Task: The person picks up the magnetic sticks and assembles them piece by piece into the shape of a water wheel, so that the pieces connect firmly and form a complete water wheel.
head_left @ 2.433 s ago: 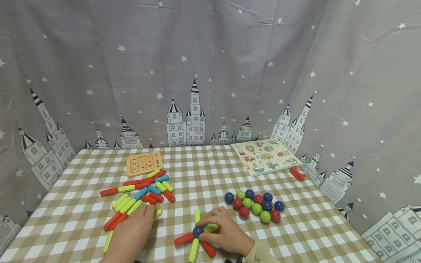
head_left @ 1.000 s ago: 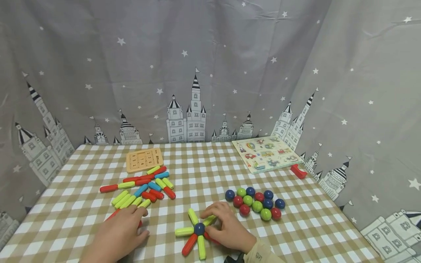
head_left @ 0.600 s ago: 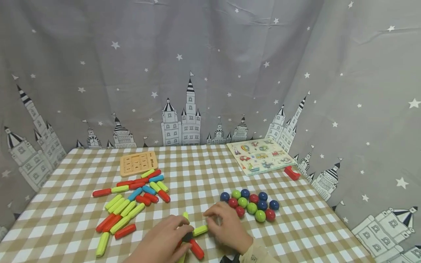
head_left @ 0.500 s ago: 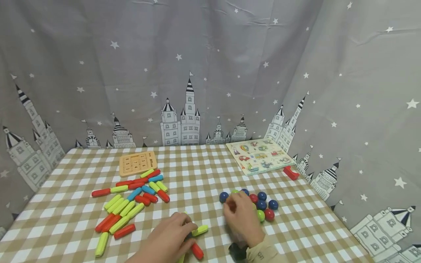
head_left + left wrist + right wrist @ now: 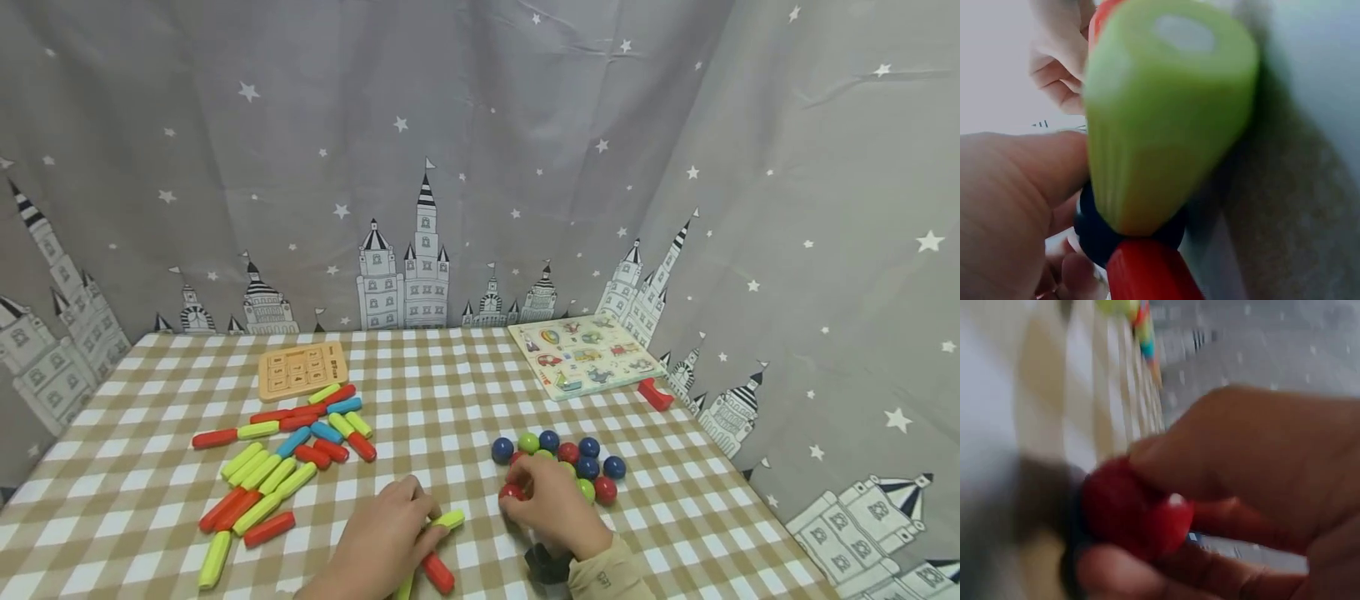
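Note:
Several magnetic-looking rods join a dark blue ball [image 5: 1094,234] in a star. My left hand [image 5: 386,537] covers most of the star in the head view, thumb and fingers around the ball. A yellow-green rod [image 5: 1166,119] and a red rod [image 5: 1150,275] stick out from it in the left wrist view. My right hand [image 5: 558,508] pinches a red ball [image 5: 1138,509] between thumb and fingers, at the near left of the group of balls. Some of that group is hidden behind this hand, including part of a green ball [image 5: 586,491].
Loose rods [image 5: 258,475] in yellow-green, red and blue lie on the left of the checked cloth. A wooden number puzzle [image 5: 303,371] is behind them. At the back right are a picture board [image 5: 588,354] and a red arch-shaped block [image 5: 656,394].
My left hand has come right from the loose rods to the star and grips its ball. My right hand has left the star, moved right to the balls and taken hold of a red one.

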Tool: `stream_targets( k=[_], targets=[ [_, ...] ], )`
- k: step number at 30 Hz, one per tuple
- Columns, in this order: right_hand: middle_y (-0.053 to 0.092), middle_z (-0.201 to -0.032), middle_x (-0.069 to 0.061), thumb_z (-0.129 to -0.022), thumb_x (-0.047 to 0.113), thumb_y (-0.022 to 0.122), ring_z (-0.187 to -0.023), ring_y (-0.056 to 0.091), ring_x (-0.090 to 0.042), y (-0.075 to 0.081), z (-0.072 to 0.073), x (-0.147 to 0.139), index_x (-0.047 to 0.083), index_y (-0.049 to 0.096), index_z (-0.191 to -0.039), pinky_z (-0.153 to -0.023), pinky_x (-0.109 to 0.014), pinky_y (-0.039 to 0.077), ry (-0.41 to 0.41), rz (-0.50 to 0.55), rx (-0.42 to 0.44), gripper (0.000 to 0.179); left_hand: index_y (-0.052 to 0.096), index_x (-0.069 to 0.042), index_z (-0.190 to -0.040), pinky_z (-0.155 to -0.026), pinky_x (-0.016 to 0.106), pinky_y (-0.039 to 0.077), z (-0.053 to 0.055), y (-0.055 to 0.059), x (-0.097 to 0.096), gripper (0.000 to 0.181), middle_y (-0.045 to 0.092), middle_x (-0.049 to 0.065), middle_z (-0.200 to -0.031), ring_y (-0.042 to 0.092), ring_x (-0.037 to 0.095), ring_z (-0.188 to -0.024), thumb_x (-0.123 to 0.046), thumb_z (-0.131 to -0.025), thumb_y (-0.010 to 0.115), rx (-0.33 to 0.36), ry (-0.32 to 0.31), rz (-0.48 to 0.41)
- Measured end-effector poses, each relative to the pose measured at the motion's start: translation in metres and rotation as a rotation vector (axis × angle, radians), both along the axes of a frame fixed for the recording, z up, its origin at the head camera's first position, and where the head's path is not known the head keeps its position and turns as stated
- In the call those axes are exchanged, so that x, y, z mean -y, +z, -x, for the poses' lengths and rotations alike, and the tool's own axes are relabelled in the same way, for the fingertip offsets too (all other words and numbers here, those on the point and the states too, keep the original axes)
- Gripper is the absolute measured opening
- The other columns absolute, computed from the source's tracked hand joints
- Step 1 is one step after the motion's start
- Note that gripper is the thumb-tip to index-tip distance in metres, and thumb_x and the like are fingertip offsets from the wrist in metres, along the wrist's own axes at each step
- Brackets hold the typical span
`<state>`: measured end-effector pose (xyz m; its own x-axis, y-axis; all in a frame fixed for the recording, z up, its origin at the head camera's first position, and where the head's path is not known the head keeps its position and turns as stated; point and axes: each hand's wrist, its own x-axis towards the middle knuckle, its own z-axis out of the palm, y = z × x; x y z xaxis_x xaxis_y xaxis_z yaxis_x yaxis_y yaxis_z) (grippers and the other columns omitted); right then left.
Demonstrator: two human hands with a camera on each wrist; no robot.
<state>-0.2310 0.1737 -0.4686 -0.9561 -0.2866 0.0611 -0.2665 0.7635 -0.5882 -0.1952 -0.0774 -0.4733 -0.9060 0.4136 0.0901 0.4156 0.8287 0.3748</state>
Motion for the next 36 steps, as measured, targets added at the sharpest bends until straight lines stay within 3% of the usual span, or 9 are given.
stream_targets(
  k=[5,11,14,18,20,22,25,31,36],
  targets=[
    [0.070,-0.092,0.007,-0.090,0.023,0.080,-0.074,0.064,-0.004,-0.003,0.000,0.012,0.016,0.073,-0.105,-0.065,-0.022,0.053,0.207,0.207,0.107,0.018,0.075,-0.020,-0.096,-0.059,0.024,0.039,0.002,-0.001,0.004,0.023,0.048,-0.011,-0.084,0.042,0.004,-0.071,-0.042,-0.090,0.078,-0.033,-0.015,-0.010],
    [0.074,-0.100,0.006,-0.093,0.023,0.078,-0.081,0.067,-0.005,-0.007,0.001,0.016,0.014,0.073,-0.110,-0.069,-0.021,0.054,0.291,0.286,0.134,0.019,0.075,-0.021,-0.095,-0.057,0.023,0.038,0.003,-0.002,0.005,0.022,0.048,-0.011,-0.083,0.041,0.004,-0.069,-0.041,-0.090,0.079,-0.043,-0.014,-0.002],
    [0.072,-0.096,0.009,-0.094,0.021,0.076,-0.078,0.064,-0.004,-0.008,0.002,0.012,0.013,0.074,-0.108,-0.067,-0.021,0.052,0.202,0.257,0.013,0.016,0.076,-0.022,-0.094,-0.058,0.023,0.037,0.003,-0.002,0.007,0.021,0.048,-0.012,-0.082,0.041,0.003,-0.069,-0.042,-0.090,0.078,-0.034,-0.040,-0.014],
    [0.066,-0.092,0.006,-0.089,0.013,0.078,-0.077,0.058,-0.009,-0.007,0.006,0.005,0.013,0.076,-0.102,-0.068,-0.026,0.051,-0.107,0.138,-0.263,0.013,0.078,-0.027,-0.095,-0.060,0.022,0.039,0.004,0.001,0.016,0.016,0.049,-0.016,-0.083,0.042,0.001,-0.071,-0.042,-0.089,0.078,0.035,-0.118,-0.039],
    [0.065,-0.095,0.002,-0.086,0.013,0.080,-0.080,0.059,-0.013,-0.006,0.008,0.003,0.013,0.076,-0.103,-0.071,-0.031,0.053,-0.226,0.044,-0.311,0.018,0.079,-0.030,-0.097,-0.062,0.022,0.040,0.005,0.004,0.022,0.014,0.051,-0.018,-0.084,0.043,0.001,-0.074,-0.042,-0.089,0.079,0.073,-0.158,-0.044],
    [0.065,-0.102,-0.001,-0.085,0.018,0.082,-0.085,0.060,-0.015,-0.006,0.009,0.003,0.014,0.076,-0.108,-0.076,-0.036,0.054,-0.262,-0.060,-0.280,0.024,0.079,-0.030,-0.099,-0.063,0.022,0.041,0.005,0.009,0.027,0.016,0.052,-0.019,-0.086,0.044,0.001,-0.077,-0.041,-0.088,0.080,0.099,-0.173,-0.035],
    [0.065,-0.108,-0.003,-0.085,0.023,0.083,-0.084,0.060,-0.015,-0.006,0.009,0.004,0.015,0.076,-0.113,-0.074,-0.038,0.053,-0.233,-0.146,-0.224,0.031,0.078,-0.029,-0.101,-0.065,0.025,0.045,0.005,0.014,0.031,0.022,0.055,-0.017,-0.089,0.047,0.003,-0.079,-0.046,-0.087,0.080,0.103,-0.109,-0.002],
    [0.062,-0.100,0.002,-0.082,0.022,0.086,-0.072,0.051,-0.010,-0.009,0.009,0.005,0.018,0.076,-0.109,-0.063,-0.028,0.045,-0.202,-0.187,-0.197,0.030,0.074,-0.022,-0.099,-0.060,0.033,0.045,0.007,0.014,0.025,0.034,0.055,-0.005,-0.085,0.048,0.013,-0.070,-0.055,-0.087,0.077,0.148,0.163,0.055],
    [0.066,-0.102,0.002,-0.081,0.022,0.085,-0.080,0.056,-0.009,-0.010,0.008,0.004,0.017,0.073,-0.106,-0.072,-0.030,0.050,-0.144,-0.144,-0.184,0.027,0.078,-0.020,-0.090,-0.057,0.033,0.043,0.009,0.011,0.020,0.027,0.064,0.001,-0.089,0.051,0.015,-0.068,-0.047,-0.086,0.080,0.202,0.245,0.015]
  ],
)
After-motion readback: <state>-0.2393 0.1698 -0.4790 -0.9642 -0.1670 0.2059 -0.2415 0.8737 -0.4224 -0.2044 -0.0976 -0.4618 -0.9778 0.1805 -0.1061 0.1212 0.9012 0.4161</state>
